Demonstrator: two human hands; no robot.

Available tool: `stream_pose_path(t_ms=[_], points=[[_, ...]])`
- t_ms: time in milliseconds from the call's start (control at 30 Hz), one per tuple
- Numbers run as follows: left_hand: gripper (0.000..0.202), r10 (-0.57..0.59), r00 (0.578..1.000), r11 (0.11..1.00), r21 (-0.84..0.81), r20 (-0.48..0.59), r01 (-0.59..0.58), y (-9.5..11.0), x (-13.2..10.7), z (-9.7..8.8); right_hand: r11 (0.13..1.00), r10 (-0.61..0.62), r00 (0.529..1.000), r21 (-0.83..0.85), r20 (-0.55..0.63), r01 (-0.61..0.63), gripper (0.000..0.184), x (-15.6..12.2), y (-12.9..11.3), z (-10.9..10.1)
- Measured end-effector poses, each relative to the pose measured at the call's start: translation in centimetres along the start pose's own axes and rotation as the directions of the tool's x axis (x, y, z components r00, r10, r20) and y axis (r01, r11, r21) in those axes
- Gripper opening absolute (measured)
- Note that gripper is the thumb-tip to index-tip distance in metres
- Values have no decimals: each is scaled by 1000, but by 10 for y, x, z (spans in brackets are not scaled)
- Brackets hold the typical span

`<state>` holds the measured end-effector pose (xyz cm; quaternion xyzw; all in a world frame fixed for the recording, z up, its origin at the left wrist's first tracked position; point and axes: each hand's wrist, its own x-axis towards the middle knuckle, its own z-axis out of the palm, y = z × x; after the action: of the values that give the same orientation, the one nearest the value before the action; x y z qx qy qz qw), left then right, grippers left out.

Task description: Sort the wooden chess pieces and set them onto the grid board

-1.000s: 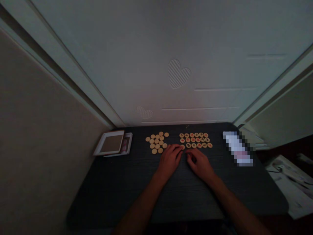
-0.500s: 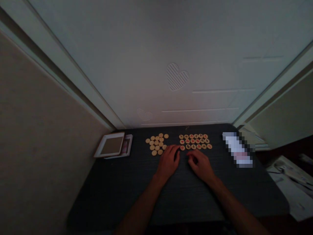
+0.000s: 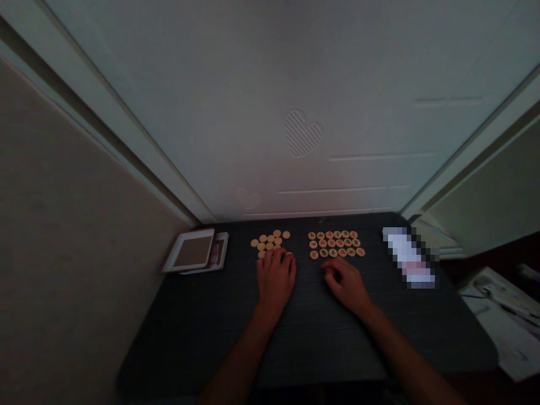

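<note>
A brownish wall (image 3: 63, 253) filled the left side of the frame, and beside it the dark desk (image 3: 202, 337) stretched across the lower part. At the desk's back left corner, left of the frame's center, a shallow tray (image 3: 193, 251) with a brown inside lay partly over a second white-edged item (image 3: 219, 252), hiding much of it. Near the center, the blank discs (image 3: 270, 239) formed a loose cluster toward the back of the desk. The left hand (image 3: 276, 281) reached over the near side of this cluster, covering some discs; its fingers were bent downward, and whether they grasped one could not be told. Behind the desk rose a pale panel (image 3: 236, 101) with a raised heart (image 3: 304, 133) near the upper center. Right of center, the marked discs (image 3: 332, 243), bearing red and black characters, lay face up in three rows of six. Just below the nearest row, the right hand (image 3: 348, 284) had its fingers loosely curled; I could not tell whether they held anything. Farther right lay a pixelated item (image 3: 409, 259), well apart from that hand. Whitish clutter (image 3: 502, 326) sat beyond the desk at lower right.
</note>
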<state>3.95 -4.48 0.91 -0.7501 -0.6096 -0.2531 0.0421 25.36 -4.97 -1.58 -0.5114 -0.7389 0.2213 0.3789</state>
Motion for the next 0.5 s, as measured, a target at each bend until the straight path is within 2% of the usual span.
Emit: stream_pose_path(t_ms=[100,200,367,500], points=[[14,88,995,994,-68,41,-85,7,-2,4,1000,-14,1000,4,-6,14,18,0,0,1],[15,124,990,981,-157,72,-111,9,-4,10,1000,-18,1000,6,-9,18,18,0,2,1],[18,140,988,958,-260,72,-117,4,-6,17,1000,-20,1000,1,9,20,18,-1,3,1],[31,90,996,919,-386,14,-78,5,-6,20,996,-74,994,-40,76,77,30,-2,2,4]])
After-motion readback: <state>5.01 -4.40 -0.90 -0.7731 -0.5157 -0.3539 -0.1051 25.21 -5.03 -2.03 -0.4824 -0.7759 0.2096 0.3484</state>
